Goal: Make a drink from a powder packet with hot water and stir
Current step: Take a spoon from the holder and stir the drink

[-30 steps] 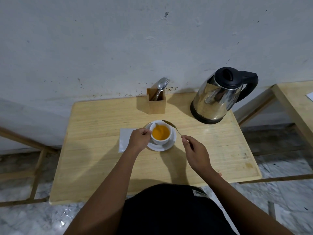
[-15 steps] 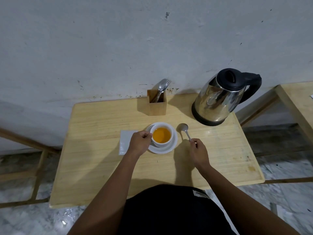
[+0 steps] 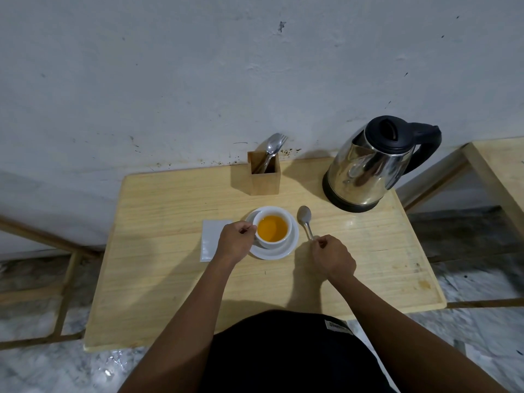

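Both bare forearms extend forward. The left hand [image 3: 236, 240] is curled closed; the right hand [image 3: 332, 258] pinches shut.

Looks like small plain eating spot or home corner: bare wooden table [image 3: 175, 282] against marked, stained wall [image 3: 198, 80], wooden box [image 3: 264, 177] with spoons and fork, shiny kettle [image 3: 365, 171], second wooden table [image 3: 502, 171] beside, marble-look floor [image 3: 34, 370]
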`<action>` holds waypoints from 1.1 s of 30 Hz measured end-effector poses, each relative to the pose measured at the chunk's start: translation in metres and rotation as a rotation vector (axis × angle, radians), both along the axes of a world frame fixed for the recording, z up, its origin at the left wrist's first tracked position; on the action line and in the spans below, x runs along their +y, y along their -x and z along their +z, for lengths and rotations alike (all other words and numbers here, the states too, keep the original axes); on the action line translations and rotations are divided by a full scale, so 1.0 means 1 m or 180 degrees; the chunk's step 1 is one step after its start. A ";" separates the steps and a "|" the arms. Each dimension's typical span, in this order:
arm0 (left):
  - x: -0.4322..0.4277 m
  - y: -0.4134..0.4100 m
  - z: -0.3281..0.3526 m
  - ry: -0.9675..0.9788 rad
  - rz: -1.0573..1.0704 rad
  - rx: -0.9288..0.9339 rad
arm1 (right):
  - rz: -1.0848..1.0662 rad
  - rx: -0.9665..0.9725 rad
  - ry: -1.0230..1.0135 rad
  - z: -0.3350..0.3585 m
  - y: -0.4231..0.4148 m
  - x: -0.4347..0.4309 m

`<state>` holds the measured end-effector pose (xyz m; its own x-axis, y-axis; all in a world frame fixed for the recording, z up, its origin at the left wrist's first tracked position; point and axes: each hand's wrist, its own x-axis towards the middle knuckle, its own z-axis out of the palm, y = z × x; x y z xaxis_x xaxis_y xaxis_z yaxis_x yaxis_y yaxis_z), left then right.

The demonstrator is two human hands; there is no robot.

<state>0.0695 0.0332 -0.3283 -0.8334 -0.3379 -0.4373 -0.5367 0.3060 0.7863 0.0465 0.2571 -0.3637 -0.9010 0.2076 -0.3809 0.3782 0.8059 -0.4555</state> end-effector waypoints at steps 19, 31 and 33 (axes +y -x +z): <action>0.001 0.001 0.002 0.0005 0.0022 0.0024 | 0.0057 0.0015 0.0209 -0.003 -0.001 0.005; 0.001 0.001 0.001 0.0006 0.0047 -0.0009 | -0.0068 0.0009 0.0431 -0.006 0.005 0.007; 0.001 0.001 0.002 0.0016 0.0031 -0.0013 | -0.0050 0.0101 0.0508 -0.005 0.004 0.009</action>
